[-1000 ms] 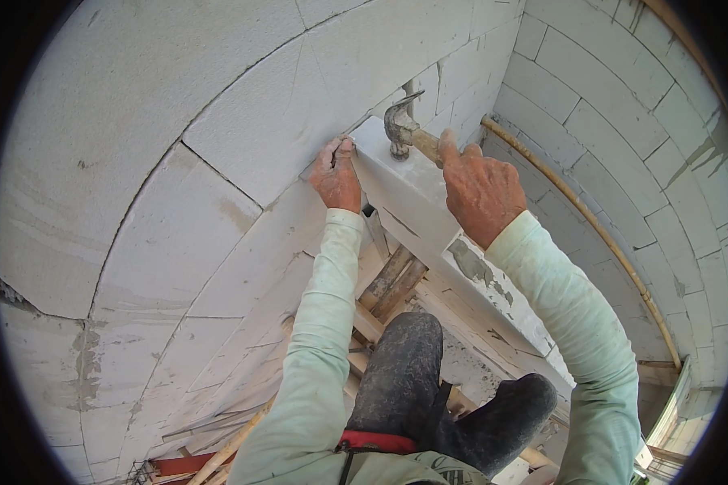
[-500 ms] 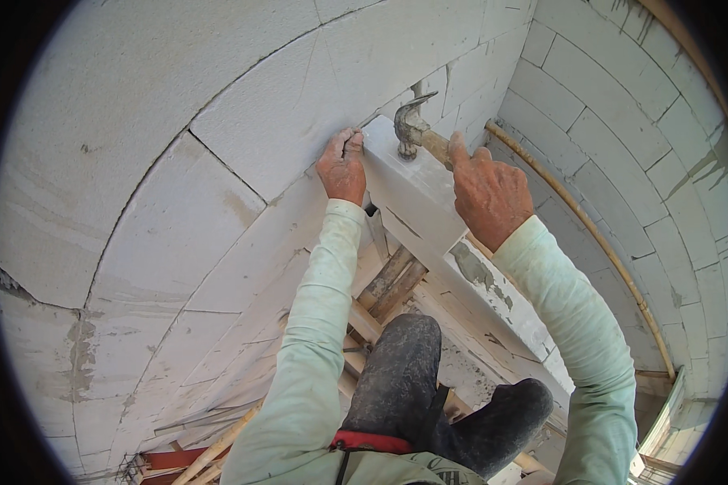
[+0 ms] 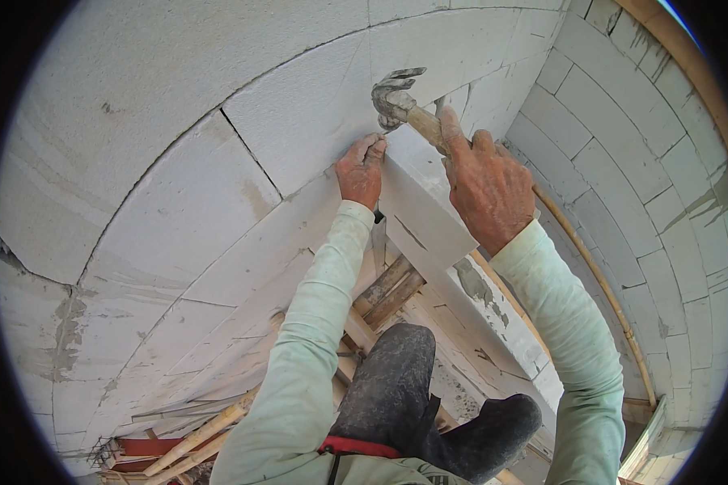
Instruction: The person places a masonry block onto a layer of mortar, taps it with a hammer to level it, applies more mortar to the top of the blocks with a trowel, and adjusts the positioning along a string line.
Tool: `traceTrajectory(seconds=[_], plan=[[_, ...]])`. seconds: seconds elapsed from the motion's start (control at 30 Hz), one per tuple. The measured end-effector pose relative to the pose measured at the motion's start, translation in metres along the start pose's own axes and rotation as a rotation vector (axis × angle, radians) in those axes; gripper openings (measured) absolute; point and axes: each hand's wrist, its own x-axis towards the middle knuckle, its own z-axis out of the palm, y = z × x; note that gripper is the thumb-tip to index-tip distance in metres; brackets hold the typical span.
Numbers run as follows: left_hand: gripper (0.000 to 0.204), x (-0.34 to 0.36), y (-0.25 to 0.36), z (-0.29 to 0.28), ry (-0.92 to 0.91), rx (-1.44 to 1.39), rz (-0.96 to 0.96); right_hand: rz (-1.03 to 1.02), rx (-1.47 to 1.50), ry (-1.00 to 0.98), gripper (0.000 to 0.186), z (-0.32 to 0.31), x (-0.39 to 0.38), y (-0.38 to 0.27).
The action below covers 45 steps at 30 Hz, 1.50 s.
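My right hand [image 3: 487, 190] grips a claw hammer [image 3: 393, 102] by its wooden handle, the index finger stretched along it. The hammer's grey metal head is at the wall, just above my left fingertips. My left hand [image 3: 360, 174] is closed in a pinch at the corner where a white block [image 3: 427, 212] meets the wall. Whatever those fingers hold, if anything, is too small to make out. The block juts out from the block wall [image 3: 295, 113], above a lower course of white blocks [image 3: 493, 311] with grey mortar smears.
Another block wall [image 3: 623, 190] rises on the right, with a long bamboo pole [image 3: 594, 267] along it. Below my hands are wooden beams [image 3: 388, 287] and my dark-trousered legs [image 3: 384, 380]. More poles [image 3: 206, 432] lie at the lower left.
The hammer head has moved from over the block's top face to the wall by my left fingertips. My left hand stays at the same corner, while the whole view has shifted slightly.
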Motion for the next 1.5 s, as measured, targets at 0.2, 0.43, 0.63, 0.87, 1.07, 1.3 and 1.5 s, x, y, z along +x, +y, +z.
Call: traceTrajectory(seconds=[0.2, 0.43, 0.63, 0.87, 1.07, 1.3, 1.5], plan=[[0.016, -0.002, -0.005, 0.002, -0.007, 0.039, -0.024, -0.061, -0.016, 0.012, 0.058, 0.015, 0.008, -0.005], [0.018, 0.002, -0.01, -0.001, -0.041, 0.043, -0.011, -0.064, -0.036, -0.003, 0.058, 0.022, 0.006, -0.007], [0.018, 0.003, -0.012, 0.0, -0.035, 0.013, 0.024, -0.033, -0.022, 0.057, 0.057, 0.013, 0.007, -0.005], [0.018, 0.002, -0.017, 0.0, -0.054, 0.09, 0.062, -0.001, -0.048, -0.049, 0.056, 0.014, 0.01, -0.002], [0.018, 0.003, -0.014, 0.0, -0.054, 0.098, 0.038, -0.025, -0.096, 0.127, 0.061, 0.027, 0.007, 0.001], [0.018, 0.001, -0.016, 0.0, -0.042, 0.084, 0.07, -0.026, -0.014, 0.077, 0.056, 0.015, 0.006, -0.003], [0.016, -0.001, -0.024, 0.004, -0.019, 0.068, 0.106, -0.037, -0.06, 0.031, 0.057, 0.026, 0.005, 0.004]])
